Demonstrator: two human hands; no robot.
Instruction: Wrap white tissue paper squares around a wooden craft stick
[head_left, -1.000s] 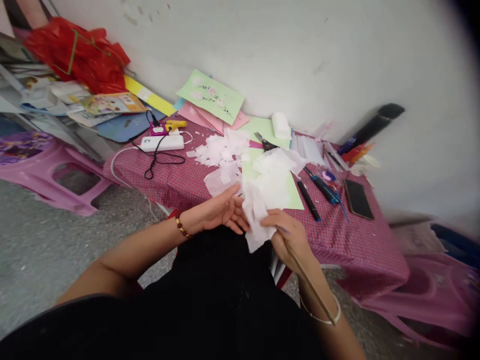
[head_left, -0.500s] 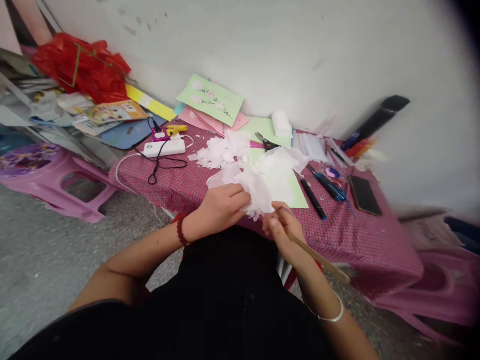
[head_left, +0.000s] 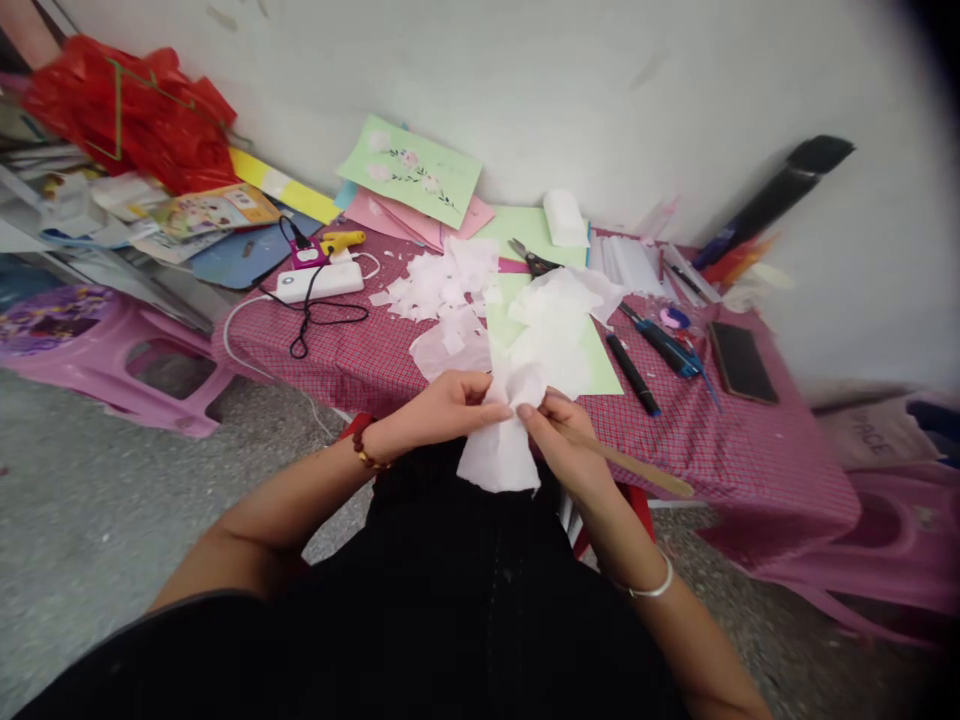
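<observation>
Near the table's front edge, both hands meet on a thin white tissue (head_left: pixel 499 458), which is bunched in the middle and flares out below. My left hand (head_left: pixel 439 410) is closed, its thumb and fingers pinching the tissue from the left. From the right, my right hand (head_left: pixel 574 450) pinches it close beside the left thumb. A flat wooden stick (head_left: pixel 649 474) also lies in the right hand, its rounded end jutting out past the wrist side. Behind the hands, more torn white tissue (head_left: pixel 559 345) covers part of a green sheet (head_left: pixel 604 375).
Torn tissue scraps (head_left: pixel 431 285) lie at the left. Scissors (head_left: pixel 534 260) sit farther back. A marker (head_left: pixel 634 375), a blue-handled tool (head_left: pixel 664 345) and a phone (head_left: pixel 742 362) are at the right. A white power strip (head_left: pixel 319 282) with a black cable (head_left: pixel 304 330) stands left.
The tissue between my hands has been gathered at its middle and now hangs down toward me. My hands have come together, both thumbs pinching it. The camera view has shifted slightly.
</observation>
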